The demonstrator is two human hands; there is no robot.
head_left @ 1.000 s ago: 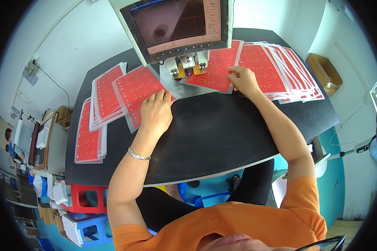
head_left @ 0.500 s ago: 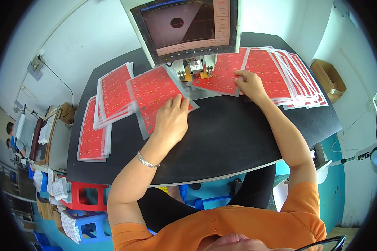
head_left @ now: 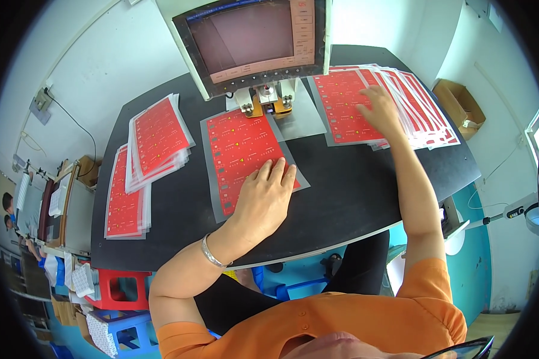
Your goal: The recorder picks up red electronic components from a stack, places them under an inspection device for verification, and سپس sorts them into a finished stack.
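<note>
My left hand (head_left: 265, 196) lies flat, fingers spread, on the lower right part of a red printed sheet (head_left: 230, 157) with clear margins. The sheet's far edge reaches the small punch-like head (head_left: 268, 102) under the monitor. At the right, my right hand (head_left: 382, 112) rests over another red sheet (head_left: 340, 113), thumb and fingers apart with nothing gripped between them. That sheet overlaps the left side of a fanned stack of similar sheets (head_left: 410, 107). Whether the right fingertips press on the sheet is hard to see.
The monitor (head_left: 251, 39) stands at the back of the black table (head_left: 323, 191). Two overlapping piles of red sheets, one farther (head_left: 156, 134) and one nearer (head_left: 121, 209), lie at the left. A cardboard box (head_left: 459, 107) sits beyond the right edge. Red (head_left: 105, 290) and blue stools (head_left: 123, 329) stand lower left.
My left hand has slid its sheet rightward to the machine head. The other sheet has moved right from the head onto the stack, and my right hand has loosened. The dark circle left the monitor.
</note>
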